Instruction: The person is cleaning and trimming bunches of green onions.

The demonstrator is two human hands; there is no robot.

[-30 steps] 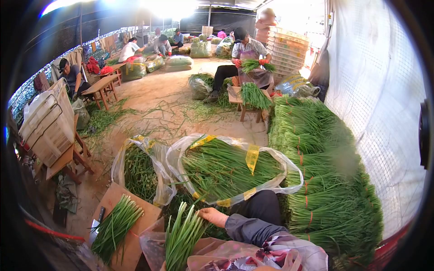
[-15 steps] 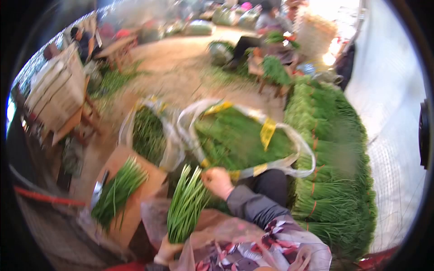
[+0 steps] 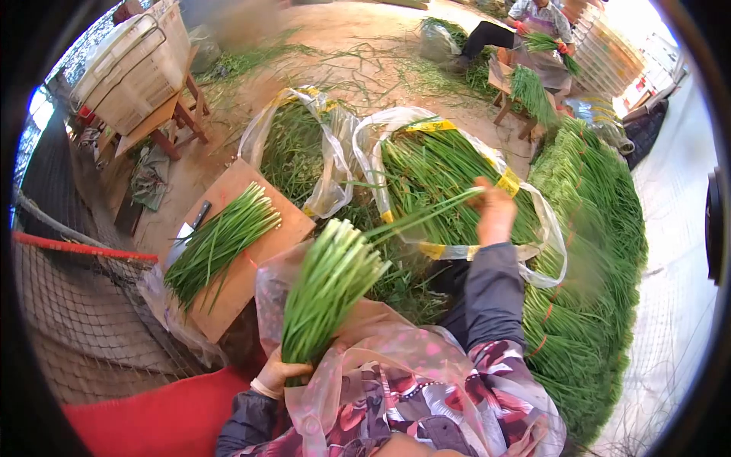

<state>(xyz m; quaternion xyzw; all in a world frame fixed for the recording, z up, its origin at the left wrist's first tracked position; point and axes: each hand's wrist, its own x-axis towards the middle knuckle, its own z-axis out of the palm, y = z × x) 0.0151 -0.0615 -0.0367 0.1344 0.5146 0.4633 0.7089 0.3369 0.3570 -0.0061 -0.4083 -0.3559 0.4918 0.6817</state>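
My left hand [image 3: 282,372] is closed around the lower, leafy end of a thick bunch of garlic chives [image 3: 327,289], whose pale cut ends point up. My right hand [image 3: 495,215] is raised over the right-hand open plastic bag [image 3: 544,272], its fingers pinched on a few chive stalks [image 3: 430,213]. Those stalks stretch leftward toward the top of the bunch. Loose chives [image 3: 442,164] fill that bag. On the wooden board [image 3: 268,255] to the left lies another bunch of chives [image 3: 225,244], with a knife [image 3: 199,215] partly under it.
A second bag [image 3: 335,164] of greens stands beyond the board. Tied chive bundles [image 3: 594,320] are stacked along my right. A crate [image 3: 137,68] sits on a wooden stand at upper left. At upper right a person [image 3: 544,34] holds greens. Red cloth [image 3: 160,411] lies at lower left.
My right hand has moved up and right, away from the bunch, and now draws a few stalks out. The bunch in my left hand is tilted more rightward. The view has shifted downward.
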